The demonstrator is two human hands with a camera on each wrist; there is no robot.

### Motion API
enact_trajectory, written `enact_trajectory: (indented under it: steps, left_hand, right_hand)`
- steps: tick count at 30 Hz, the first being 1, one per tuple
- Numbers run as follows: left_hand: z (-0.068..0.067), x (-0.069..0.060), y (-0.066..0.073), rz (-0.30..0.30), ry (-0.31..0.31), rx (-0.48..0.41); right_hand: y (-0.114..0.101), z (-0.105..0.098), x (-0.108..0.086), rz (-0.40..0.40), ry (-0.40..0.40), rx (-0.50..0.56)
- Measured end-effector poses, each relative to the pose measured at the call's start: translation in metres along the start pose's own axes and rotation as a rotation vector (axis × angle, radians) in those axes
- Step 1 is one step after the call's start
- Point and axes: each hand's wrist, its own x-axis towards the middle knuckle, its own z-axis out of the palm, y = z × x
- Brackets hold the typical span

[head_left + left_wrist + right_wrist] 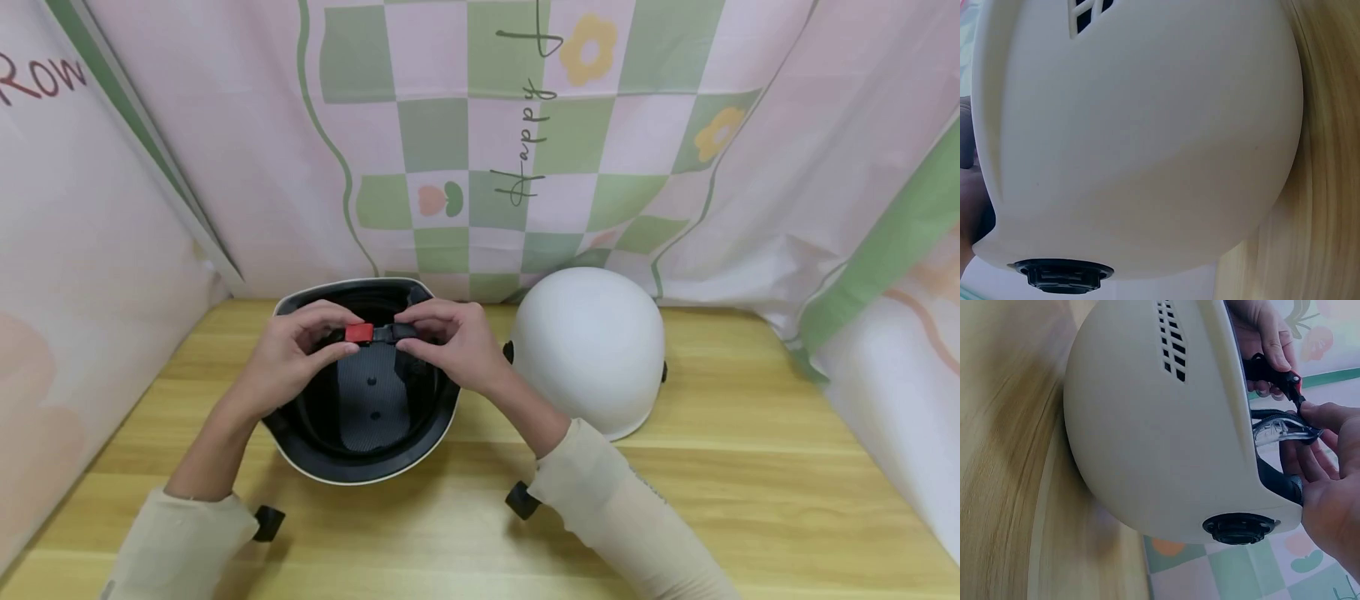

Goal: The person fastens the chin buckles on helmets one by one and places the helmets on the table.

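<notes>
A white helmet [360, 473] lies upside down on the table, its dark lining [372, 400] facing up. Above its opening my left hand [288, 354] pinches the red end of the chin strap buckle [359, 333] between thumb and fingers. From the other side, my right hand [461, 346] pinches the black end of the buckle. The two ends meet or nearly meet; whether they are locked, I cannot tell. The right wrist view shows both hands at the strap beside the white shell [1147, 419]. In the left wrist view the shell [1147, 125] hides most of the hands.
A second white helmet [588, 350] rests dome up to the right, near my right forearm. The wooden table [712, 517] runs back to a patterned curtain [502, 133], with another cloth [90, 250] along the left side.
</notes>
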Motion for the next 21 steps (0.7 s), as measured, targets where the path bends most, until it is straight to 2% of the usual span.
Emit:
enact_trajectory:
  steps: [5,10,21]
  left_hand:
    - [0.0001,0.0001,0.0021,-0.003,-0.021,0.01]
    - [0.0023,-0.0016,0.0033,0.0,-0.003,0.018]
    - [0.0012,-0.0005,0.0042,-0.057,0.013,-0.017]
  right_hand:
    - [-0.0019,-0.0006,-0.0001,0.024,-0.001,0.007]
    - [-0.0033,-0.0002,-0.001,0.03,0.006,-0.004]
    - [-0.0051,-0.0009,-0.0007,0.04,-0.009,-0.012]
